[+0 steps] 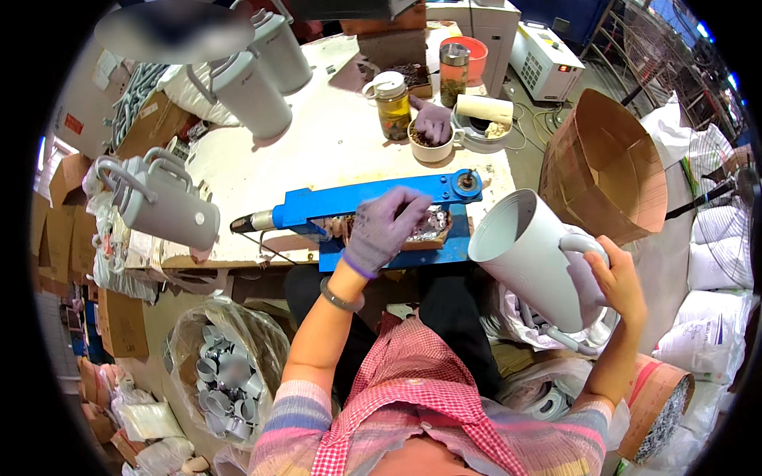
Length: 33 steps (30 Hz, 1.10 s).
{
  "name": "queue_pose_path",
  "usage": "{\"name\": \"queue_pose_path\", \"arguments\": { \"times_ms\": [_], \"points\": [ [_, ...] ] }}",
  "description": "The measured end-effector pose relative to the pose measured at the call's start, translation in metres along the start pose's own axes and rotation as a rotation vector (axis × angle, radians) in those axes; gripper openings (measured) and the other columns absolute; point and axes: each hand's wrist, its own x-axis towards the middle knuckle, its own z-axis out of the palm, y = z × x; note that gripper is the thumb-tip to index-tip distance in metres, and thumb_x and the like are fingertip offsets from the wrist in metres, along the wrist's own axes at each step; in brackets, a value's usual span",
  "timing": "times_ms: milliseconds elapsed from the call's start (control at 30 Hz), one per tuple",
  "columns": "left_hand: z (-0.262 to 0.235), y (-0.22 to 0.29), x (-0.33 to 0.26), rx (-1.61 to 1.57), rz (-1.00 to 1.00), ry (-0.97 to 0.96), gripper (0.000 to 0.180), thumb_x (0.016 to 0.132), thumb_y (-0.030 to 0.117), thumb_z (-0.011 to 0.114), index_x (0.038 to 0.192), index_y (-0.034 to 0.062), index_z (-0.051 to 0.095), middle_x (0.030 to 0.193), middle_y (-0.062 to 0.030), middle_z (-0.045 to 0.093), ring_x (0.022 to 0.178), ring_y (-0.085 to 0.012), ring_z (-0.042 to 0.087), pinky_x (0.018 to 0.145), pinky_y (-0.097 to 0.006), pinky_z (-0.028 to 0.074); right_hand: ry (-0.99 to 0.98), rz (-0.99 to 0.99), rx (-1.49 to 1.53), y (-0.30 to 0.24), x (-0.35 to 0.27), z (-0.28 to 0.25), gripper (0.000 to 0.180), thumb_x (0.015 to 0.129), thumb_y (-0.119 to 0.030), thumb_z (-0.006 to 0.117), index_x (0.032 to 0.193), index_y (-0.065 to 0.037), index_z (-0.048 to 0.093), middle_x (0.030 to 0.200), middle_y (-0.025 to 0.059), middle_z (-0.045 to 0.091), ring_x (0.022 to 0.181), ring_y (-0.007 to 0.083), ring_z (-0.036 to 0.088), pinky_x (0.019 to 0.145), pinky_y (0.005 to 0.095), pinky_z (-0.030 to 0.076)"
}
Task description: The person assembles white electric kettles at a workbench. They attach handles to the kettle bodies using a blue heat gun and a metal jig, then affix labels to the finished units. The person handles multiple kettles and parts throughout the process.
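My right hand (615,278), bare, is wrapped round the handle of a large grey plastic jug (540,266). The jug tilts to the left, its round open mouth towards the blue metal bench fixture (357,197). Above a small box of shiny metal parts (435,228), beside the fixture's arm, is my left hand (386,228) in a thin purple-grey glove. Its fingers are curled together, and whatever they may hold is hidden. A metal pin stands up at the right end of the fixture's arm.
Several grey jugs (250,95) stand on the left of the white table (317,135). A white cup (432,149) with a purple-grey glove on it and lidded drink bottles (392,107) stand at the back. Below left is a bag of grey parts (226,373); a cardboard box (607,170) stands right.
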Motion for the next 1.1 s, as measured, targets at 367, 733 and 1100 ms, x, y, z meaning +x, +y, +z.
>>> {"name": "queue_pose_path", "arguments": {
  "times_ms": [367,733,1100],
  "points": [
    [0.059,0.008,0.064,0.052,0.310,0.112,0.021,0.090,0.014,0.071,0.104,-0.0016,0.074,0.089,-0.0089,0.075,0.079,-0.0101,0.069,0.072,-0.024,0.055,-0.010,-0.031,0.082,0.020,0.002,0.012,0.030,0.092,-0.029,0.065,0.097,0.001,0.061,0.066,0.0164,0.055,0.056,0.0223,0.050,0.057,0.0339,0.043],
    [0.059,-0.010,0.069,0.122,0.472,0.121,0.022,0.087,0.015,0.074,0.104,0.0007,0.074,0.093,-0.0127,0.074,0.080,-0.0157,0.071,0.072,-0.028,0.056,-0.010,-0.049,0.096,0.022,0.010,0.024,0.030,0.093,-0.029,0.065,0.098,0.001,0.062,0.068,0.0169,0.061,0.058,0.0252,0.057,0.059,0.0338,0.046],
    [0.053,-0.005,0.071,-0.026,0.320,0.076,0.026,0.085,0.018,0.075,0.106,0.0019,0.074,0.089,-0.0093,0.074,0.083,-0.0130,0.069,0.078,-0.027,0.055,-0.021,-0.046,0.073,0.009,0.007,0.032,0.027,0.093,-0.026,0.064,0.096,0.001,0.061,0.066,0.0149,0.057,0.058,0.0198,0.054,0.057,0.0334,0.043]
  ]
}}
